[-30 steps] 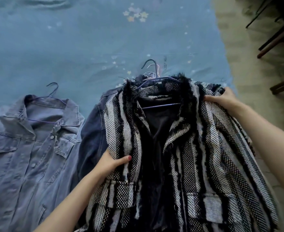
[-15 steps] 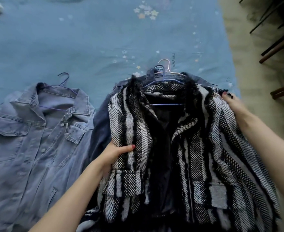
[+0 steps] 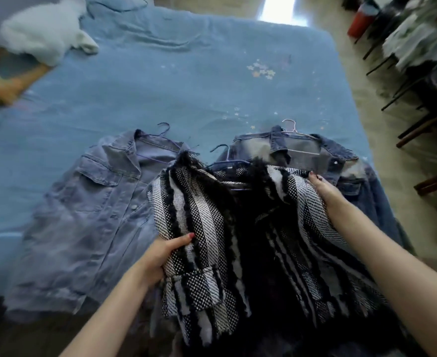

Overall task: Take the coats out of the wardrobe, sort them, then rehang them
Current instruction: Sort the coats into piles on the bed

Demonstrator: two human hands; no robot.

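Observation:
A black-and-white striped tweed coat [image 3: 202, 210] with fringed edges, on a wire hanger, is held up over the blue bed [image 3: 186, 86]. My left hand [image 3: 160, 256] grips its left front panel above a pocket. My right hand [image 3: 324, 191] grips its right shoulder. A light blue denim jacket [image 3: 88, 215] on a dark hanger lies flat on the bed to the left. A darker denim jacket [image 3: 341, 163] on a pale hanger lies to the right, partly under the striped coat.
A white plush toy with orange legs [image 3: 40, 39] lies at the bed's far left corner. Dark chair legs [image 3: 423, 130] and a cloth-covered table [image 3: 418, 34] stand on the tiled floor along the right side. The bed's near edge is at the bottom left.
The striped coat has been lifted and shifted left, uncovering the darker denim jacket that lay under it. Both hands kept their grips. The view has tilted up, showing more of the bed.

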